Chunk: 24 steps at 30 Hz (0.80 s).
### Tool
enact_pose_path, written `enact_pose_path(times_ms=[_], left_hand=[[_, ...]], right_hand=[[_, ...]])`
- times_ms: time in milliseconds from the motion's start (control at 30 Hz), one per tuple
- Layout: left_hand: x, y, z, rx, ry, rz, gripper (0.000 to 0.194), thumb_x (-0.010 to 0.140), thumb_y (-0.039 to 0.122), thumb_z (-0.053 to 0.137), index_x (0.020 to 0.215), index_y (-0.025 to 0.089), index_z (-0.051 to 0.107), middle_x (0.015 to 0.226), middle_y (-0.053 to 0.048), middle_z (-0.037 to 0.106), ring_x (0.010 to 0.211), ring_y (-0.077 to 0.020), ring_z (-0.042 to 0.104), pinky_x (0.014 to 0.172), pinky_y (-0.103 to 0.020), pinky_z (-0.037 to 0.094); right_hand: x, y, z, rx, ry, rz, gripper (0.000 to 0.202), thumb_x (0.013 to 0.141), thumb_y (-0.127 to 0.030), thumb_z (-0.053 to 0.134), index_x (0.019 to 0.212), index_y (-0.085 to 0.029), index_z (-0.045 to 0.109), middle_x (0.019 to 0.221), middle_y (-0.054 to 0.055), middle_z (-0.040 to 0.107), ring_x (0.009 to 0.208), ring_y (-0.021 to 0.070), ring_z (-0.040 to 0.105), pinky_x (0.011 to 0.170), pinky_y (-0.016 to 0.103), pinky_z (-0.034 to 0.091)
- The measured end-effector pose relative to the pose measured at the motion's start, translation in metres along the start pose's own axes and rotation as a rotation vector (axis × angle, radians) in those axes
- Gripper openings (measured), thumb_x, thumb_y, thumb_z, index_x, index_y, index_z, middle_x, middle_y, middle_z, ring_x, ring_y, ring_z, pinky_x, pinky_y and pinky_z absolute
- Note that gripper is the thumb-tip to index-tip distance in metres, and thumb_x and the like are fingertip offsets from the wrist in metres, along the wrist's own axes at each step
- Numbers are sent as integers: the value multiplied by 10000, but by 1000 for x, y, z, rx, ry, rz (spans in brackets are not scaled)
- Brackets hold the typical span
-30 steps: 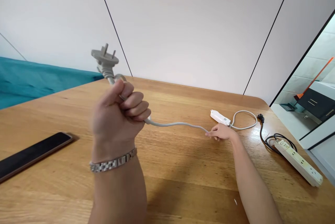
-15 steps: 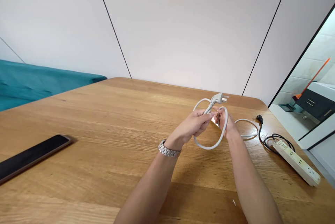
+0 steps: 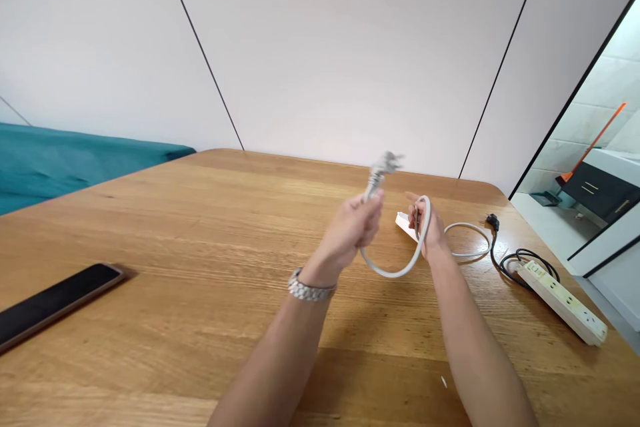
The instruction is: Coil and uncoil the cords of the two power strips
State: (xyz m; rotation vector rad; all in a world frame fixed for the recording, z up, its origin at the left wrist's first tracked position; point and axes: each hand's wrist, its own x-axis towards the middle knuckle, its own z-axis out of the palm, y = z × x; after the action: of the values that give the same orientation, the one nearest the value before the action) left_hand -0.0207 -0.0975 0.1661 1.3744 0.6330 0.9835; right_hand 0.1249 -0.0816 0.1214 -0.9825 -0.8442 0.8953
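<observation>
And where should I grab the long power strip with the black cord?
Probably around the middle of the power strip, from above, across its narrow width: it lies flat, sockets up, and its black cord bunches at the far end.

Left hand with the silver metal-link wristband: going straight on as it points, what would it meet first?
Beyond the light-grey plug jutting from its grip, the left hand would probably meet the off-white wall behind the wooden table; the right hand seems off that line, though depth is unclear.
</observation>
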Motion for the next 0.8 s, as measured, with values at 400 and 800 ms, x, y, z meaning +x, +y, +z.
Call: enact_pose_path(times_ms=[400, 800], left_hand=[[-18, 40, -74, 71, 711, 585, 568, 758, 516, 680, 474, 196, 307, 439, 69, 220, 354, -34, 199, 347, -214, 119], [-13, 30, -83, 237, 559, 378, 398, 862, 440, 571, 572, 169, 596, 443, -1, 469, 376, -78, 404, 351, -186, 304]], right_hand=[[-9, -18, -28, -440, -678, -33, 462, 727, -637, 637, 617, -188, 629, 586, -30, 453, 579, 112, 393, 562, 247, 351], [-4, 11, -11, -561, -480, -122, 531, 773, -695, 549, 581, -200, 529, 517, -63, 331, 503, 93, 285, 496, 253, 216]])
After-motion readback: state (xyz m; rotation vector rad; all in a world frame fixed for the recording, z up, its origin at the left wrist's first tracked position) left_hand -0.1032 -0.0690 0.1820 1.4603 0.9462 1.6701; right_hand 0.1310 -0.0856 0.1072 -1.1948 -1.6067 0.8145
